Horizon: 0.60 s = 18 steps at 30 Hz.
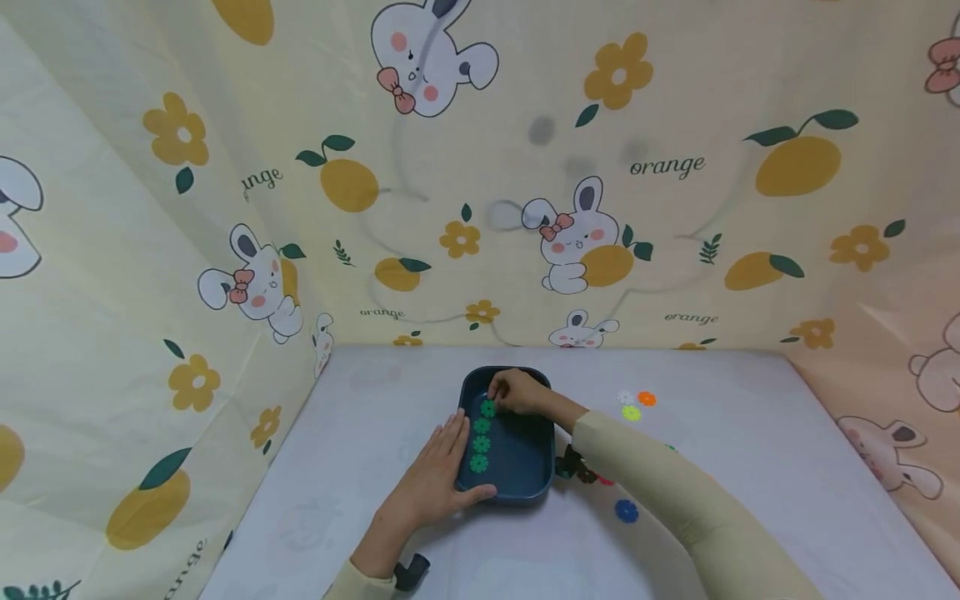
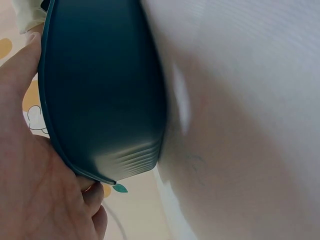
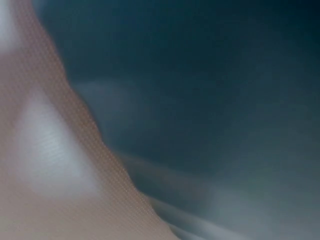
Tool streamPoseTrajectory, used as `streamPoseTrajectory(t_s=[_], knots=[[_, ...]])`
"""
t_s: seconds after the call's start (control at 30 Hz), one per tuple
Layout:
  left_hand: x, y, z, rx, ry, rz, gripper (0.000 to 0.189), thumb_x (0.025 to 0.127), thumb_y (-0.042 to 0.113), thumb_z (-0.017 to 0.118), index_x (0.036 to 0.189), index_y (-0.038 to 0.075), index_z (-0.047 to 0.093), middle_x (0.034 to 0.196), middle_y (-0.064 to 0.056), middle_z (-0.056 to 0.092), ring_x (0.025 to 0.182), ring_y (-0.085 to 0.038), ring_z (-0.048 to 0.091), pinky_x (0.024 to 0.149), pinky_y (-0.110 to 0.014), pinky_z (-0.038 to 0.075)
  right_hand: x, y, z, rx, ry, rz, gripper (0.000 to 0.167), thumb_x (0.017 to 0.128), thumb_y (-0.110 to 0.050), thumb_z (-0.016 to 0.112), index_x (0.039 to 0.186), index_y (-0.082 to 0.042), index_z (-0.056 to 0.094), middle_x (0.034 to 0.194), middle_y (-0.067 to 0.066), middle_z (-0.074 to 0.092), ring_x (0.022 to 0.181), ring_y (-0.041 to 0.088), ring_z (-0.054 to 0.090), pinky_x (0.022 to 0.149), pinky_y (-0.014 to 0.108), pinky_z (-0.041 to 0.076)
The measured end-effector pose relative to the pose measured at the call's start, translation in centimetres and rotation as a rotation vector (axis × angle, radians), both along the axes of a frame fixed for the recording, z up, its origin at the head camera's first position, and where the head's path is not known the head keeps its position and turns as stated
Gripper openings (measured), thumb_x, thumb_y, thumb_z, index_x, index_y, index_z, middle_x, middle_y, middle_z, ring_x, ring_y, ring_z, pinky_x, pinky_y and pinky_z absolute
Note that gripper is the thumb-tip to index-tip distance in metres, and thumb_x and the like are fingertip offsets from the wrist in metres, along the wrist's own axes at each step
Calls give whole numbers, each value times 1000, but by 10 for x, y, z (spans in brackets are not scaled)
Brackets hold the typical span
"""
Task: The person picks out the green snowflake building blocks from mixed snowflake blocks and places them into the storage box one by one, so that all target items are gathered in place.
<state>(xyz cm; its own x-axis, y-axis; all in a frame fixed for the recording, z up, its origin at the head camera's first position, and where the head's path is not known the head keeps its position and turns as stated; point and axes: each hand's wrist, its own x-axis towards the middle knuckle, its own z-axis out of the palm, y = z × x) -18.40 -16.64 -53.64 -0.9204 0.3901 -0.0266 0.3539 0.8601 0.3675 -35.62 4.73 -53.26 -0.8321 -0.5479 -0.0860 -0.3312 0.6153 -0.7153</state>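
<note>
A dark blue tray (image 1: 517, 487) stands on the white table with a column of several green flower-shaped pieces (image 1: 481, 444) along its left side. My left hand (image 1: 431, 479) rests against the tray's left rim with fingers straight, its thumb lying on the near rim. In the left wrist view this hand (image 2: 40, 170) lies along the edge of the tray (image 2: 105, 90). My right hand (image 1: 521, 392) reaches inside near the far end, fingers curled, pinching the farthest green flower piece (image 1: 488, 408). The right wrist view is blurred, showing skin and dark blue tray surface.
Right of the tray lie loose flower pieces: white (image 1: 626, 398), orange (image 1: 647, 399), yellow (image 1: 632, 412) and blue (image 1: 627, 511). A dark cluster (image 1: 573, 463) sits against the tray's right side, partly under the right sleeve (image 1: 660, 483). A patterned curtain (image 1: 525, 317) stands behind the table.
</note>
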Motion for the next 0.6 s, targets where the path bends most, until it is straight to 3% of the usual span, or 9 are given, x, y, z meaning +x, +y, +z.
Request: streamPoseTrajectory(t_s=[0.43,0.6], knots=[[0,1,1,-2,2,-2,117,95,79,59,173,6,11,182,-6,2,167,-23,4,136,-47,10,-2,0,-5,-1,51,-5,10,96,-4,79,104,-5,72,91,3,68,77,14,63,66,27,56],[0,0,1,2,3,5,116,95,78,61,173,6,11,182,-7,3,167,-24,5,136,-48,12,0,5,4,-36,94,68,10,97,-6,77,105,-5,72,92,2,69,79,14,63,69,28,57]])
